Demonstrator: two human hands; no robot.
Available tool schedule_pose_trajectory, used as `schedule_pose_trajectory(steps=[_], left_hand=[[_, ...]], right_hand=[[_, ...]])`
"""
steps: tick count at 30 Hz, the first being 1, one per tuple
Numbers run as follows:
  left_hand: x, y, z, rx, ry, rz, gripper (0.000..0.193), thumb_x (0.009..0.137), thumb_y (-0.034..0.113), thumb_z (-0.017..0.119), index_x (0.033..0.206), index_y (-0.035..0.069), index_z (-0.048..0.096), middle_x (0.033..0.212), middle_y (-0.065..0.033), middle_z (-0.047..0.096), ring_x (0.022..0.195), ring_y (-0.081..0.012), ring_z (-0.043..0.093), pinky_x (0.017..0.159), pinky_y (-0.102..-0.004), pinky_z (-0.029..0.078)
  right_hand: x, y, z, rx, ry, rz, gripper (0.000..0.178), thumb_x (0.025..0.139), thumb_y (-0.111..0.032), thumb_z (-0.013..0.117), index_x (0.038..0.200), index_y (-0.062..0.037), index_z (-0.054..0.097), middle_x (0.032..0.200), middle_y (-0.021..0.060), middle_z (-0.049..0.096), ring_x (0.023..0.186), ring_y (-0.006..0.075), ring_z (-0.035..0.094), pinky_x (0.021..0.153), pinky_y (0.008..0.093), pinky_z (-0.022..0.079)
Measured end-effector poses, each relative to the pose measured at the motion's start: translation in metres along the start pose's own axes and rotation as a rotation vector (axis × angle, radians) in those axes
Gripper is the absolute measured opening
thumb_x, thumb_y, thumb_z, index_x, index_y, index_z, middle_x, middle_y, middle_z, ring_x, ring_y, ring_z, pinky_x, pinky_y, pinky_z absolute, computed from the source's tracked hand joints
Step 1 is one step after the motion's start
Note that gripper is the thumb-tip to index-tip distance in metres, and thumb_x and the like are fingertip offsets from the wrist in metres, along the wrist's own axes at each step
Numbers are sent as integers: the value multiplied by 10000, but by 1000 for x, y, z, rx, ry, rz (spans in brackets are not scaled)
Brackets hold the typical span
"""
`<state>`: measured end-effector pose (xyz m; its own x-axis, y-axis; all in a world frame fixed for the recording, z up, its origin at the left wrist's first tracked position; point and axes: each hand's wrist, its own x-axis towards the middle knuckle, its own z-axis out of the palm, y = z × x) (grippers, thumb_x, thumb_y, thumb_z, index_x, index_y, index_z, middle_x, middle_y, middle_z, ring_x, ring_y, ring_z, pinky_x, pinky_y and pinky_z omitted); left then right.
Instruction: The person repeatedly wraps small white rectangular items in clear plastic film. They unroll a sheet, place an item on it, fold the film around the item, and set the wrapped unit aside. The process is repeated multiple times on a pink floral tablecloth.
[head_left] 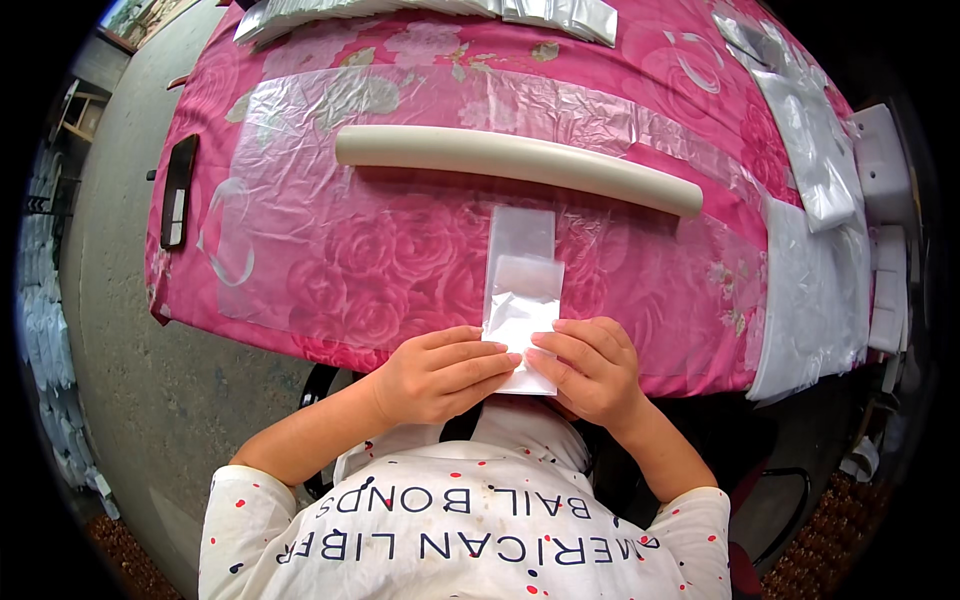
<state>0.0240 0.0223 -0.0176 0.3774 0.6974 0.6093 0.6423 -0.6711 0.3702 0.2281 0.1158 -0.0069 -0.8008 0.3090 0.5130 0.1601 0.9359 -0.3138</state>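
Note:
A narrow, folded plastic bag [526, 292], clear to whitish and shiny, lies at the table's front edge. Its upper end is a single paler strip, and a shorter folded layer covers the lower part. My left hand [440, 373] grips its left side near the bottom, fingers together and tips on the film. From the other side my right hand [592, 368] pinches the lower right part, its fingertips close to those of the left. Both thumbs are mostly hidden. Beyond the bag, a long cream-coloured tube [520, 165] lies across the table.
A pink flowered cloth [390, 230] under a clear plastic sheet [290, 110] covers the table. Stacked plastic bags lie along the far edge [560, 18] and on the right [815, 290]. A dark phone-like object [178, 190] rests at the left edge. White boxes [882, 165] stand beyond the right side.

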Motion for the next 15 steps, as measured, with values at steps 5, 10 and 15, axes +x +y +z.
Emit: schedule_pose_trajectory(steps=[5,10,15], left_hand=[[-3,0,0,6,-28,-5,244,733,85,603,965,21,642,1046,-79,627,907,-195,624,798,-334,517],[-5,-5,0,56,-137,-112,291,756,111,610,1035,29,628,1065,-81,638,989,-216,618,870,-354,500],[-10,-7,3,82,-192,-135,298,775,103,569,1061,38,624,1088,-80,631,1021,-200,605,920,-358,470]], right_hand=[[0,8,6,44,-40,18,189,711,-100,595,878,-54,668,978,41,653,920,189,593,757,319,466],[4,4,4,55,-56,-6,194,725,-100,584,893,-46,666,956,47,662,879,182,620,748,317,474],[3,5,6,93,-87,14,208,723,-101,586,909,-47,659,963,49,659,889,190,624,735,309,479]])
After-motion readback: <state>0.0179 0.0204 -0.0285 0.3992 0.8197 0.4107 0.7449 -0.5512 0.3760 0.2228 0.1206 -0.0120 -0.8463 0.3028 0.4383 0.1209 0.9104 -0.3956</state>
